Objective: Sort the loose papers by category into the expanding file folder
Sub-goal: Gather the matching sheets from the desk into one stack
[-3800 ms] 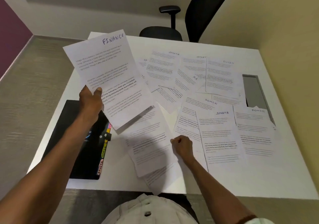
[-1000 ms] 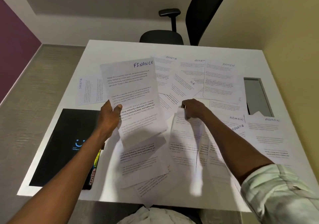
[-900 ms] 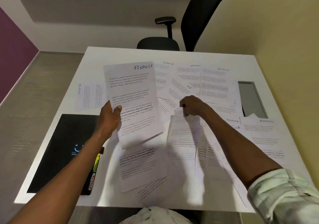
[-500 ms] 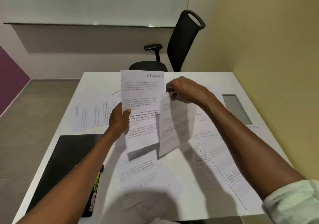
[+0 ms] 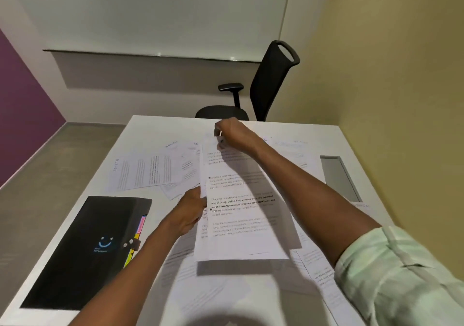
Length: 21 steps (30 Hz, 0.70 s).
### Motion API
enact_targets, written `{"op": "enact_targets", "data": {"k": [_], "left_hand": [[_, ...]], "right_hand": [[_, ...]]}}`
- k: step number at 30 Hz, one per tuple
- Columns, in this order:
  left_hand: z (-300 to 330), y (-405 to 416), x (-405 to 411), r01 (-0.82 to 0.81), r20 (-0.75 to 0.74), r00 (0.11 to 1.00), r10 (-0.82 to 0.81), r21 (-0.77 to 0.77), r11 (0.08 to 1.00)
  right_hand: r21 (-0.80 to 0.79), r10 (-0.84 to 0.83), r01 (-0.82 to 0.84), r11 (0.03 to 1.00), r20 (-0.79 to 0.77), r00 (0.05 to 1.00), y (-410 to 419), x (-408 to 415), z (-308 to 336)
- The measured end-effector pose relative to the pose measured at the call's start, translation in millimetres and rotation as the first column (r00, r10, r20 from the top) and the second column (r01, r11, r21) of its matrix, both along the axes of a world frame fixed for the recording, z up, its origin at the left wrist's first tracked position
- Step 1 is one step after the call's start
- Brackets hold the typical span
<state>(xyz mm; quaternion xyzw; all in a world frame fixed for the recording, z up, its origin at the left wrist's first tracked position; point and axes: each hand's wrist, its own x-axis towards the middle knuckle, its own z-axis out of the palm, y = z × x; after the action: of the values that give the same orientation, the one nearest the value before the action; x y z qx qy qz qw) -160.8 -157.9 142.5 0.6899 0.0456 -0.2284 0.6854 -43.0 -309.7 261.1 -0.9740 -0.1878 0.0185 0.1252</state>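
Two hands hold printed sheets point(image 5: 241, 212) above the white table point(image 5: 288, 129). The left hand point(image 5: 190, 212) pinches their left edge; the right hand point(image 5: 232, 134), at 12 o'clock from it, is closed on the top edge. Loose papers point(image 5: 150, 172) lie spread on the table beneath and toward 10 o'clock. The black expanding file folder point(image 5: 85, 252) lies closed at 8 o'clock, coloured tabs showing along its right edge.

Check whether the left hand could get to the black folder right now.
Probably yes, once freed. The left hand has its grip on the held papers; the black folder lies flat just to its left on the table, nothing between them.
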Motion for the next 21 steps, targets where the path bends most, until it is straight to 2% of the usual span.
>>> {"op": "enact_targets", "data": {"k": [4,6,8,10,12,14,16,18,21], "left_hand": [[-12.4,-14.8,-18.8,-0.073,-0.107,0.992,0.06,-0.12,0.99],[-19.2,-23.8,-26.0,-0.108,-0.145,0.986,0.087,-0.144,0.984],[-23.3,-33.2,-30.8,-0.114,-0.158,0.983,0.092,-0.138,0.984],[-25.5,-41.8,-32.2,-0.123,-0.149,0.984,0.103,-0.132,0.984],[-26.6,-50.2,-31.7,-0.163,-0.148,0.978,0.144,-0.126,0.979],[-26.1,-58.7,-30.5,-0.198,-0.146,0.973,0.179,-0.125,0.972],[-21.0,-69.0,-30.0,-0.18,-0.128,0.978,0.166,-0.112,0.977],[-20.0,-79.4,-26.8,-0.169,-0.106,0.981,0.164,-0.044,0.985],[-17.4,-91.0,-22.7,-0.282,-0.162,0.946,0.279,0.004,0.959]], "right_hand": [[0.268,-0.07,0.107,0.957,-0.142,0.987,-29.7,-15.9,-33.9],[0.451,-0.129,0.193,0.872,-0.168,0.977,-47.6,-28.3,-40.0],[0.615,-0.266,0.284,0.736,-0.122,0.956,-71.1,-40.5,-39.5],[0.652,-0.43,0.39,0.65,-0.107,0.896,-101.9,-49.4,-42.4],[0.545,-0.521,0.577,0.609,-0.273,0.809,-136.8,-59.0,-51.7],[0.421,-0.478,0.696,0.582,-0.515,0.711,-162.5,-77.6,-63.3],[0.459,-0.322,0.708,0.536,-0.664,0.675,-173.0,-99.0,-81.7],[0.58,-0.156,0.717,0.387,-0.725,0.671,-168.2,-117.5,-98.8],[0.686,-0.16,0.708,0.168,-0.69,0.706,-155.2,-131.4,-107.3]]}}
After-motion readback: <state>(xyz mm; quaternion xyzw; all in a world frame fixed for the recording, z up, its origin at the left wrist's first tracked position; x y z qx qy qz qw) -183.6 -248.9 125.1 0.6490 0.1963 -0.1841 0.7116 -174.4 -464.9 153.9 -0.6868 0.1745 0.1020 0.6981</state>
